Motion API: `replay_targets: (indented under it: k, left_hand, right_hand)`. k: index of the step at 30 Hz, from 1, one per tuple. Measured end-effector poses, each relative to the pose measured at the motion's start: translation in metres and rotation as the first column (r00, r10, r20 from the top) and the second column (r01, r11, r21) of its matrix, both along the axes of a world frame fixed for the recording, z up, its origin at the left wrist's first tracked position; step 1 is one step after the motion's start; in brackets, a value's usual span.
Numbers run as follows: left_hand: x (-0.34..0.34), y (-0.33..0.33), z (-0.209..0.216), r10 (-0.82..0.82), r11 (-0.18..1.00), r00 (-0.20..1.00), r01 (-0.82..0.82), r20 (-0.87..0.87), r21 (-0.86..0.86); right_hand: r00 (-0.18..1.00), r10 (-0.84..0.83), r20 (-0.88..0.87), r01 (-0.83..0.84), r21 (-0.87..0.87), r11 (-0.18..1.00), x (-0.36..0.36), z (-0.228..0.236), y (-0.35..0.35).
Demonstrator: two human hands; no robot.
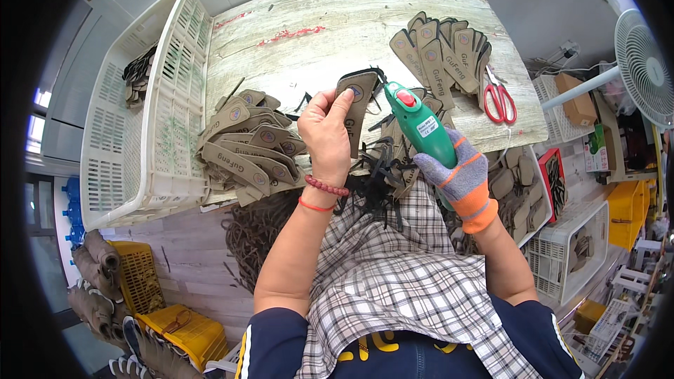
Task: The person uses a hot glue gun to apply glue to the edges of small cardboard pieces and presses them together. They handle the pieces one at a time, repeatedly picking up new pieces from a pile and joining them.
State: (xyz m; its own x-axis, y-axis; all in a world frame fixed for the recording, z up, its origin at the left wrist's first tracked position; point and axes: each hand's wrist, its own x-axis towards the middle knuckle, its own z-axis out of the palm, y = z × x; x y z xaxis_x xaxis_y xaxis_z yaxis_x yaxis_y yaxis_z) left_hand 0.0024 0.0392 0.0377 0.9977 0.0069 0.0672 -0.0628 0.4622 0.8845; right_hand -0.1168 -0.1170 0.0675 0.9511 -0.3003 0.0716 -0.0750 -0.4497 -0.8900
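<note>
Pinched between the thumb and fingers of my left hand is a brown fabric shoe tongue with dark edging and a printed emblem, held upright over the table's near edge. My right hand, in a grey and orange glove, grips a green handheld electric cutter with a red button. Its dark tip is beside the upper right edge of the tongue. Black trimmed strips lie below, on my lap and the table edge. To the left is a heap of tongues; another fanned pile lies at the far right.
Red-handled scissors lie on the worn white table's right side. A white plastic crate stands at the left, a fan at the right. Dark strips are heaped below the edge. Yellow crates sit lower left.
</note>
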Motion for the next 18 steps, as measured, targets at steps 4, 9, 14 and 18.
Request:
replay_targets:
  k: [4,9,14,18]
  left_hand:
    - [0.003,0.007,0.004,-0.038,0.991,0.998,0.031,0.057,0.126]
    - [0.008,0.018,0.010,-0.113,0.968,0.990,0.090,0.088,0.233]
    - [0.015,0.031,0.021,-0.244,0.913,0.963,0.190,0.111,0.361]
    - [0.023,0.044,0.032,-0.342,0.831,0.931,0.237,0.125,0.504]
  right_hand:
    - [1.000,0.006,0.007,-0.006,-0.025,1.000,0.000,-0.003,-0.003]
    - [0.999,0.052,-0.012,-0.052,-0.048,0.997,-0.004,0.001,-0.008]
    - [0.993,0.086,-0.085,-0.086,0.006,0.996,-0.008,0.011,-0.014]
    - [0.988,0.148,-0.046,-0.150,-0.024,0.988,-0.011,0.009,-0.021]
